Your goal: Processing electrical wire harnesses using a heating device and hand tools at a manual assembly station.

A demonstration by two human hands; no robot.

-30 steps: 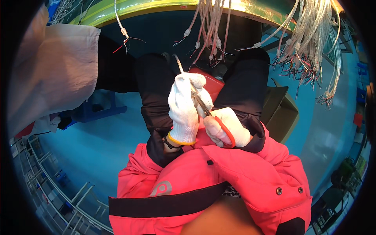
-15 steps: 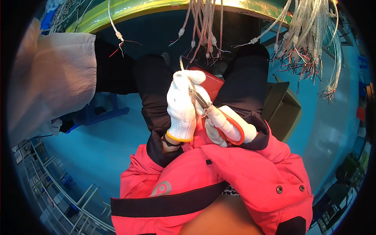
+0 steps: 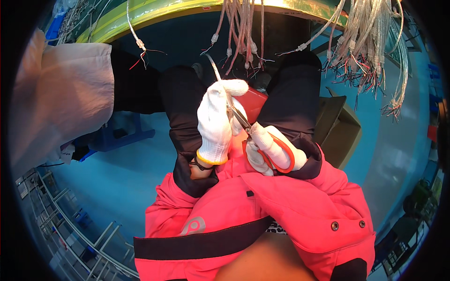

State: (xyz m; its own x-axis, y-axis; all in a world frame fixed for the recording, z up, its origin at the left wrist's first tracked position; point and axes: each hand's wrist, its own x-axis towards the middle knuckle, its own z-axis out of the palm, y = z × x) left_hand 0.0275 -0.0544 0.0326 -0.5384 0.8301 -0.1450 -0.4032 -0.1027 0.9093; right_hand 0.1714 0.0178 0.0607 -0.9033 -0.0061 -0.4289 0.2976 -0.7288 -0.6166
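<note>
Brown cardboard box (image 3: 340, 133): insides unclear
White-gloved left hand (image 3: 215, 117): pinches thin pale cable (image 3: 214, 68)
White-gloved right hand (image 3: 277, 151): curls round red-handled scissors (image 3: 243, 121)

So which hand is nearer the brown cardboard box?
Right: the white-gloved right hand is left of the brown cardboard box, with the white-gloved left hand farther left.

Red-handled scissors (image 3: 244, 122), slanted, blades parted, pale cable (image 3: 213, 67), upper end curving left.
</note>
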